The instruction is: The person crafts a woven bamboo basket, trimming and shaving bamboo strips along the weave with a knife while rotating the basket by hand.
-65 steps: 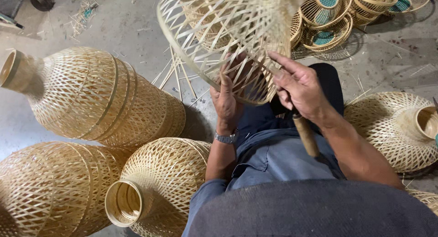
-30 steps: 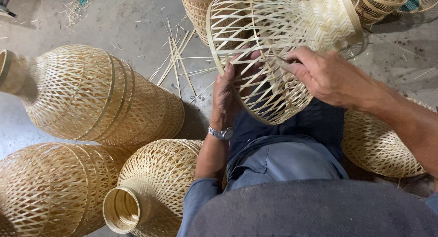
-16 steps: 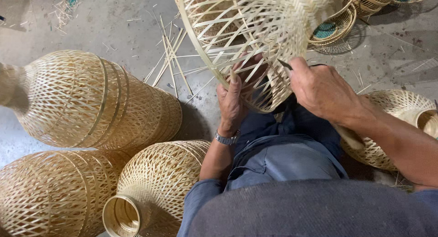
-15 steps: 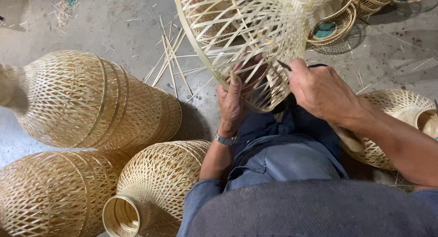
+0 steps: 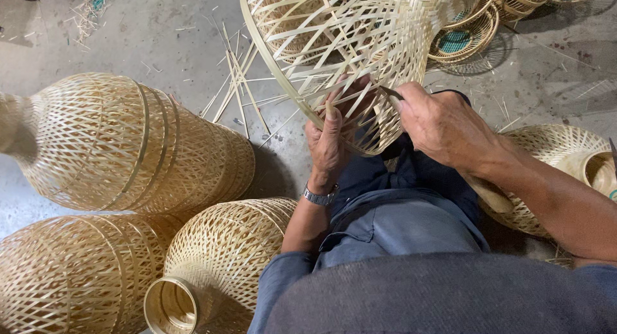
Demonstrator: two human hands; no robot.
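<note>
Hands point(image 5: 331, 141) point(image 5: 443, 125) grip open-weave bamboo shade point(image 5: 347, 32) — springy lattice dome.

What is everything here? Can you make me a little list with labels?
place: grey concrete floor
in the hands: an open-weave bamboo basket, unfinished
left hand: grips the basket's rim, a wristwatch on the wrist
right hand: pinches a thin strip at the rim
beside the person: finished woven shades
on the floor: loose bamboo strips
far corner: small round baskets
</note>
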